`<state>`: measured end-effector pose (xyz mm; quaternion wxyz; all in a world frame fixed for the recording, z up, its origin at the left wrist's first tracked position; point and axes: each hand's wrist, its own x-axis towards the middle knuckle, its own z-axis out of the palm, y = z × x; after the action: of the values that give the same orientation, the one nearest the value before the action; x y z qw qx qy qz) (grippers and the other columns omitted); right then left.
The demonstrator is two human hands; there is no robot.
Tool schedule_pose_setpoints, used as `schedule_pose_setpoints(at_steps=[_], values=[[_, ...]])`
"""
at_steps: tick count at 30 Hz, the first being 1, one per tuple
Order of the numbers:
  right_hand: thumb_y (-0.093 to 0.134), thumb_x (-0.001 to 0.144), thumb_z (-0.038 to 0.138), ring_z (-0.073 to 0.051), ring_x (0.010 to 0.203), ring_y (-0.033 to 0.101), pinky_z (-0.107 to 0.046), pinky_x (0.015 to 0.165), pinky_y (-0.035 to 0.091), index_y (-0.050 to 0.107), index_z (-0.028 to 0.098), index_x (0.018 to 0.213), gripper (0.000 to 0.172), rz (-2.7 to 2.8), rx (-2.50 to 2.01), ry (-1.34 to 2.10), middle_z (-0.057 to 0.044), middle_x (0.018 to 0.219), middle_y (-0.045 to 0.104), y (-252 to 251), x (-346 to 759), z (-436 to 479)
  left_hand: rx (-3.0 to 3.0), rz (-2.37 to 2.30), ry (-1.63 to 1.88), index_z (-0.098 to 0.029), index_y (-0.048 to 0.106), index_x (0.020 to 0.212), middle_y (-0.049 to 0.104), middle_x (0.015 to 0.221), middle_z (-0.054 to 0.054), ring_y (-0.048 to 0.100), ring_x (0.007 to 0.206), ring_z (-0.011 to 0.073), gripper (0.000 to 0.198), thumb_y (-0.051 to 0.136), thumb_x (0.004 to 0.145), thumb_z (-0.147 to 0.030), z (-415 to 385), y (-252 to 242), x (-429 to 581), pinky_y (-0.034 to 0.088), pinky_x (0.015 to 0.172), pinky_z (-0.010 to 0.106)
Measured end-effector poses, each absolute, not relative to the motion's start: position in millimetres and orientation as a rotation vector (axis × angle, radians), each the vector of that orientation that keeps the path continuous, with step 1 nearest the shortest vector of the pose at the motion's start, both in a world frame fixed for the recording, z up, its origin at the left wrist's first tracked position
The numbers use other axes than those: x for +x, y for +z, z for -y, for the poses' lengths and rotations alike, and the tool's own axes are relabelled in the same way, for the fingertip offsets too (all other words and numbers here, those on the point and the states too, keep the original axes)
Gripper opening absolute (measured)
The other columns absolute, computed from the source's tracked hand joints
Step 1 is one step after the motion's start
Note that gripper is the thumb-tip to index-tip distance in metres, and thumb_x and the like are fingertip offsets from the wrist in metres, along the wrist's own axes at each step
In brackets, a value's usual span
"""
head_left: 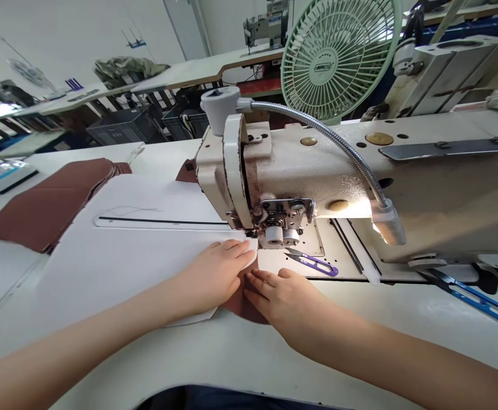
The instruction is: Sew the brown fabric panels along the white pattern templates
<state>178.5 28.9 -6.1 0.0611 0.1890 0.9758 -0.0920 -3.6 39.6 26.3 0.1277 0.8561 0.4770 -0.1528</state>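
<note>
My left hand (221, 267) lies palm down on a large white panel (146, 262), fingertips close to the presser foot of the sewing machine (270, 171). Just to its right, my right hand (285, 299) rests with its fingers stretched out on a brown piece of fabric (252, 310), which shows partly from under the white panel. A long narrow slot with a black strip (163, 221) in it runs across the panel towards the needle area. The needle itself is hidden. Small purple thread snips (312, 263) lie on the machine bed, right of the foot.
A stack of brown fabric pieces (56, 199) lies at the left. Blue-handled snips (479, 296) and black strips (346, 245) are at the right. A flexible lamp (387, 222) shines under the machine arm. Behind the machine stands a green fan (325, 65).
</note>
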Motion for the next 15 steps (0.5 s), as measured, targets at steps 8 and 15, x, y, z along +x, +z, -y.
schedule_pose_setpoints(at_steps=[8,15], values=[[0.049,0.082,0.011,-0.025,0.130,0.044,-0.035,0.078,0.049,0.049,0.004,0.132,0.051,-2.974,0.633,-0.201,-0.018,0.142,0.043,-17.5,175.0,-39.5,2.548,-1.440,-0.427,-0.016,0.056,0.101,0.060,0.101,0.010,0.053,0.101,0.0250,0.030,0.037,0.081,-0.005,-47.0,27.8,3.1,0.045,0.084,0.037],[0.045,0.087,0.012,-0.027,0.129,0.044,-0.037,0.081,0.047,0.050,0.004,0.131,0.045,-3.090,0.706,-0.036,-0.018,0.138,0.050,-33.8,175.2,-44.9,2.642,-1.386,-0.657,-0.020,0.043,0.131,0.054,0.119,0.012,0.051,0.108,0.0285,0.055,0.046,0.077,-0.008,-44.6,36.3,-6.5,0.045,0.088,0.040]])
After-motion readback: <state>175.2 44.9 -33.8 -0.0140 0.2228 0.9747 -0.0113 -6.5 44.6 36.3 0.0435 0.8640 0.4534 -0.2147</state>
